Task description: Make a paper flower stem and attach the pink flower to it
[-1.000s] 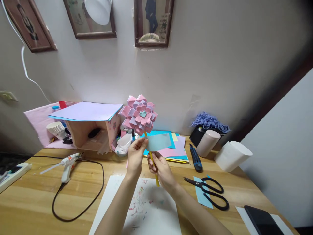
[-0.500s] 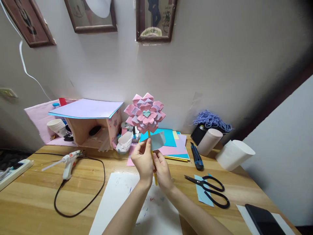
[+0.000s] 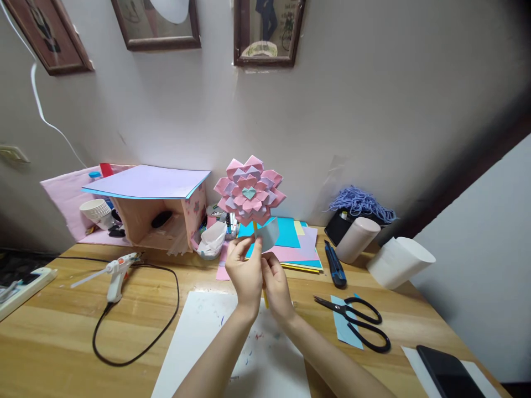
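A folded paper flower (image 3: 249, 190) in pink and lilac, with a pale teal heart at its centre, stands upright on a thin yellow stem (image 3: 266, 299). My left hand (image 3: 245, 271) is closed around the upper stem, its thumb pointing up just below the bloom. A pale blue-grey piece of paper (image 3: 269, 234) sticks out to the right from the stem at my left thumb. Just below and to the right, my right hand (image 3: 277, 284) is closed on the stem. Its fingertips are partly hidden behind the left hand.
Under my forearms lies a marked white sheet (image 3: 203, 320). To the left are a glue gun (image 3: 120, 273) with a looping cord and an open box (image 3: 145, 229). On the right lie scissors (image 3: 352, 315), a box cutter (image 3: 334, 265), paper rolls (image 3: 357, 239) and a phone (image 3: 450, 370). Coloured paper (image 3: 296, 247) is stacked behind.
The flower has shifted slightly right in view. The small paper piece bends more upward and toward the stem, and my left fingers sit closer around it. Both hands keep hold.
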### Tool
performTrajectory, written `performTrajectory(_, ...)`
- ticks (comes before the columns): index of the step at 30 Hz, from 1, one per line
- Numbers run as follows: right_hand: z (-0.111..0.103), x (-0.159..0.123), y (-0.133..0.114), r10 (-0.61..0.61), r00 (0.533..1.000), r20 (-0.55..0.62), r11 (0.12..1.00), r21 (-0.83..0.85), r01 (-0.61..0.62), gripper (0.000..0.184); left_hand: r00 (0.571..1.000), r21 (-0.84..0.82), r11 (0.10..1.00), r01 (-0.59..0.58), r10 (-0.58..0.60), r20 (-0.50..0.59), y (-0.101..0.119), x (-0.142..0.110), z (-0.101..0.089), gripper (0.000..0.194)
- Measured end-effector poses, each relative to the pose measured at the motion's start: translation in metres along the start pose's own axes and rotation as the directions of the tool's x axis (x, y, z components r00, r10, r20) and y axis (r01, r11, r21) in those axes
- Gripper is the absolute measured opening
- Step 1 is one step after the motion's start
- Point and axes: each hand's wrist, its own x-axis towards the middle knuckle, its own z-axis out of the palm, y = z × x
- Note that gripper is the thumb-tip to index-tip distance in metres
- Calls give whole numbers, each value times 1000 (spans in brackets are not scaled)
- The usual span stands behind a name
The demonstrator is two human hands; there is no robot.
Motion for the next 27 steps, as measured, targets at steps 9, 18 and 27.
performTrajectory(9,-7,2,1,-187,982,13,977,-103,188,19,990,7,996,85,-86,113,20,5,-14,24)
performTrajectory(18,-12,-1,-8,-396,918,2,879,-287,380,10,995,-20,999,50,-48,92,34,-4,-17,21)
performTrajectory(27,-16,-9,-24,-550,835,15,754,-422,504,5,982,-107,994,30,-10,186,43,-11,-26,19)
